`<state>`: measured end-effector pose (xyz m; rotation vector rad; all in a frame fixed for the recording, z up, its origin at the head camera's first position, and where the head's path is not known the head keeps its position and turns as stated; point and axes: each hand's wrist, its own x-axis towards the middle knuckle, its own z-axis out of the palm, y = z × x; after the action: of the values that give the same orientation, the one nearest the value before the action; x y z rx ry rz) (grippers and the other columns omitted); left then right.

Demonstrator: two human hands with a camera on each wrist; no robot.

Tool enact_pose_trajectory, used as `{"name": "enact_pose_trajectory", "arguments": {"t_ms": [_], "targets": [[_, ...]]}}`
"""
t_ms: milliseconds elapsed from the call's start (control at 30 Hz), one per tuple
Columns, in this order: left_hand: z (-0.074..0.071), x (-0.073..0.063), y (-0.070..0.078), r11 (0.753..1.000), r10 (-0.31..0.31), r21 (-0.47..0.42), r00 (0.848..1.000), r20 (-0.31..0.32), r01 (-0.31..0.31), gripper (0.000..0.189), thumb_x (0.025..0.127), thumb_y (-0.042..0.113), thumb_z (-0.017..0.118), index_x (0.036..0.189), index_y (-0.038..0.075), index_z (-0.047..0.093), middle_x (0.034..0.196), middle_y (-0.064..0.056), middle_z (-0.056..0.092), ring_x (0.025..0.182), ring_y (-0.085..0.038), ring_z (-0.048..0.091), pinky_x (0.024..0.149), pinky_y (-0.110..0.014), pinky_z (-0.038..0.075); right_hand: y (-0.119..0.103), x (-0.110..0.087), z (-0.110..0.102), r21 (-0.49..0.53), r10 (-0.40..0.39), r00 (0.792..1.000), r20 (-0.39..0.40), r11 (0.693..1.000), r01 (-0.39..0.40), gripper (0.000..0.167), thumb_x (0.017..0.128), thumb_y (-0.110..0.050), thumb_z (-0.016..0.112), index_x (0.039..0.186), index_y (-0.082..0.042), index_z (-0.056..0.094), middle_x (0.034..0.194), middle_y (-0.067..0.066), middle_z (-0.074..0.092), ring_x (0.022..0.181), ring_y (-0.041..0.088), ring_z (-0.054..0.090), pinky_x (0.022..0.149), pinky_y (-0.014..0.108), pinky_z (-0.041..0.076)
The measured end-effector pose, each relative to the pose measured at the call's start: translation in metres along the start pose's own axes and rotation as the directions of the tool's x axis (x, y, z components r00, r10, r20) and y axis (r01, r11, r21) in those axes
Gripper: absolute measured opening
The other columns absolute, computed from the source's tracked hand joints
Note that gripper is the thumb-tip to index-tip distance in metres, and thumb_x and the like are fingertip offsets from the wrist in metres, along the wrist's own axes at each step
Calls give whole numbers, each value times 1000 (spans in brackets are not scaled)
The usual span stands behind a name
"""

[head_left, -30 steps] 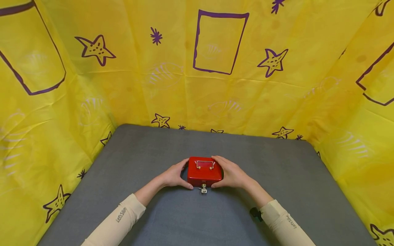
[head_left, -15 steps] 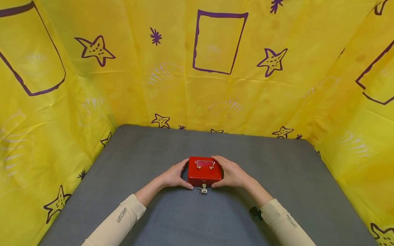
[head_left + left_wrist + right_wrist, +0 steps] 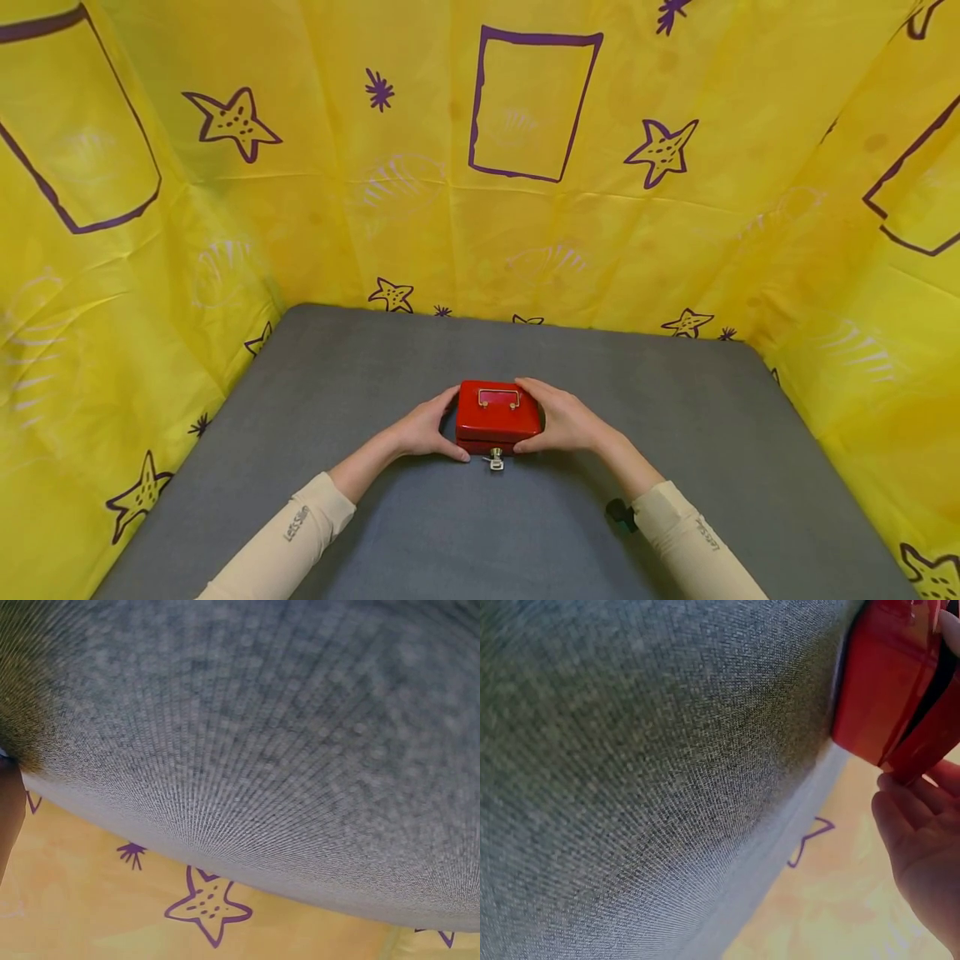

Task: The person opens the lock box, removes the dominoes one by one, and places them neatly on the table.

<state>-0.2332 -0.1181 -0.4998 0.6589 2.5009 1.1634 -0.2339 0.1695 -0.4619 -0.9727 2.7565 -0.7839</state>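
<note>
A small red cash box (image 3: 497, 425) stands on the grey table, its wire handle (image 3: 499, 398) on the lid and a key (image 3: 497, 462) in the front lock. My left hand (image 3: 427, 429) grips its left side, thumb at the front corner and fingers toward the back. On the other side my right hand (image 3: 566, 423) holds it the same way. The right wrist view shows a dark gap between the box body (image 3: 885, 682) and the lid (image 3: 934, 735), with fingertips (image 3: 900, 791) at the lid's rear corner. Only a sliver of my left hand (image 3: 7, 810) enters the left wrist view.
The grey cloth-covered table (image 3: 360, 358) surrounds the box. Yellow curtains (image 3: 315, 208) with purple starfish drawings hang along its back and both sides. A small dark object (image 3: 621, 515) shows beside the right sleeve cuff.
The lid's front edge appears to have risen slightly, with the handle shifting a little in the head view. Both hands keep nearly the same place on the box.
</note>
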Motion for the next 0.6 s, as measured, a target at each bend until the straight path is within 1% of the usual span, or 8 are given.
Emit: {"name": "enact_pose_trajectory", "arguments": {"t_ms": [167,300,467,600], "targets": [[-1,-2,1,1000,15,-10,1000,-9,-15,114,66,32,92,153,7,23,150,-10,39,136,-28,38,112,-50,27,3,2,-1,32,35,999,20,999,-35,97,72,-50,80,149,-10,37,149,6,43,129,26,47,99,46,45],[-1,-2,1,1000,19,-11,1000,-13,-19,113,66,32,92,153,8,24,150,-11,39,135,-28,39,112,-51,28,6,4,-2,93,78,996,35,992,-81,96,72,-51,79,150,-12,37,147,4,45,123,25,49,94,43,47],[0,-2,-1,1000,25,-3,1000,-16,-25,113,65,34,92,153,9,24,150,-10,39,136,-28,38,112,-50,28,12,6,-3,177,132,990,42,975,-138,92,75,-53,76,150,-18,38,144,2,48,117,21,51,90,43,46],[0,-2,-2,1000,5,7,1000,-10,-5,113,66,36,91,153,11,24,152,-8,38,137,-27,36,113,-50,27,17,7,-3,251,164,986,38,953,-169,86,78,-51,75,150,-21,40,139,1,52,113,19,53,90,42,45]]}}
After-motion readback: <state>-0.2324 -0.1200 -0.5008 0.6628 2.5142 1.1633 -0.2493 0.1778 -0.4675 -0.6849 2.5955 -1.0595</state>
